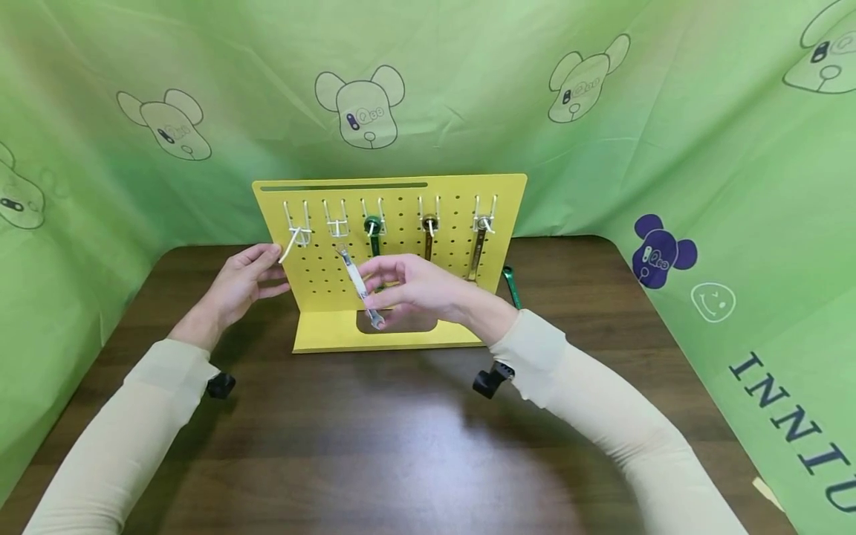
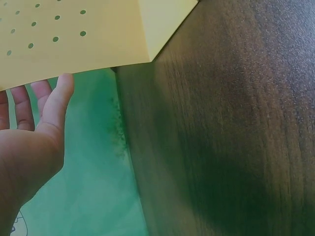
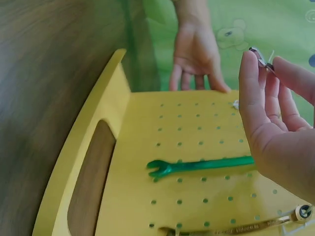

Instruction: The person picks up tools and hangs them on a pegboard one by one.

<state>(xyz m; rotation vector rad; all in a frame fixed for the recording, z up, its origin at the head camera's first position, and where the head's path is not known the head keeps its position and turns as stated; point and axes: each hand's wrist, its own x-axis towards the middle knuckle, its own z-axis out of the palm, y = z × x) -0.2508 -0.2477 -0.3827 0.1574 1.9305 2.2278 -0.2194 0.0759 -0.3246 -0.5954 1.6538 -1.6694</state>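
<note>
My right hand [image 1: 417, 288] pinches a silver combination wrench [image 1: 354, 279] between thumb and fingers in front of a yellow pegboard [image 1: 314, 297]. The wrench is tilted, its ring end up near the second hook from the left. A pale band covers part of its shaft. The right wrist view shows only its tip [image 3: 260, 58] between the fingertips. My left hand [image 2: 34, 142] rests its extended fingers against the pegboard's left edge; some fingertips are hidden by the board. A green wrench [image 3: 206, 165] and a bronze-coloured wrench [image 3: 241, 229] hang beside the right hand.
A dark wrench [image 1: 478, 253] hangs on the rightmost hook. The leftmost hook [image 1: 289, 247] juts forward, with no wrench on it. Another green wrench [image 1: 511, 286] is visible past the board's right edge. The board stands on a brown wooden table [image 1: 374, 446] before a green curtain [image 1: 455, 96].
</note>
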